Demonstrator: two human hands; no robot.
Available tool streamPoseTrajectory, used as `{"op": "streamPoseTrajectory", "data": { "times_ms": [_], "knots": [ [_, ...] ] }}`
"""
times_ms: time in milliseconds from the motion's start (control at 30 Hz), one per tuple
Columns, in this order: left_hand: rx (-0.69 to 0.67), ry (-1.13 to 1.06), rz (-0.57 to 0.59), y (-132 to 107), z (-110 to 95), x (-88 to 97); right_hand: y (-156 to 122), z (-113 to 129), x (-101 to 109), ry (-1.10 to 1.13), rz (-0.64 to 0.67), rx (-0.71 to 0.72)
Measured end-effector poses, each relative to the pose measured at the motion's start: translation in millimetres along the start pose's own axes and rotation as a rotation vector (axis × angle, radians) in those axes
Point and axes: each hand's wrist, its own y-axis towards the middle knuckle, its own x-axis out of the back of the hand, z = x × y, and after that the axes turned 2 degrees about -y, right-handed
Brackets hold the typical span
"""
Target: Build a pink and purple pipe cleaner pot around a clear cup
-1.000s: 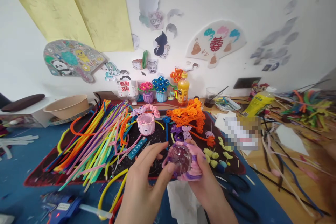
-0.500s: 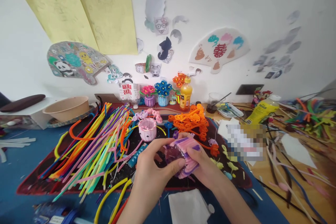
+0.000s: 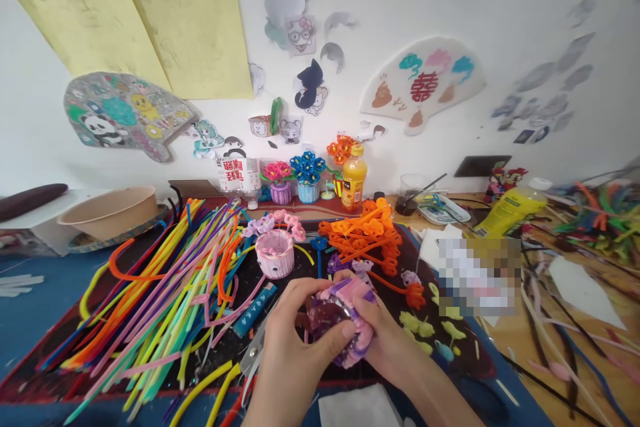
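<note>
— Since the earliest frame, the thumb of the left hand point(image 3: 295, 340) has been shifted across the clear end point(image 3: 325, 317) of the striped cup point(image 3: 345, 299). How is this best handled?

— With light, even pressure, it would seem: the pink and purple strips should be kept flat, and the clear plastic should not be squeezed out of round.

— And the grip?

— Both hands are closed on the cup. Its left side and clear end are pinched by the left; its striped wall is clasped from the right by the right hand point(image 3: 387, 330).

— So where is it held?

— Between the hands, over the dark mat point(image 3: 245, 275), to the near right of the pink pot point(image 3: 275, 260).
</note>
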Motion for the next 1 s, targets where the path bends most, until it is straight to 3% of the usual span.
{"op": "streamPoseTrajectory", "data": {
  "times_ms": [200,533,833,1000],
  "knots": [
    [0.052,-0.055,0.056,0.9,-1.4,6.6,2.1,0.9,2.2,-0.045,-0.047,0.016],
    [0.029,0.020,0.086,1.8,6.4,8.8,3.1,-4.4,5.4,-0.110,-0.037,0.034],
    [-0.004,0.047,0.103,1.9,1.5,7.6,-0.5,-5.4,3.9,-0.055,-0.042,0.053],
    [-0.093,0.000,0.171,-0.4,5.5,11.6,1.0,-5.3,-6.3,0.080,-0.058,-0.052]
  ]
}}
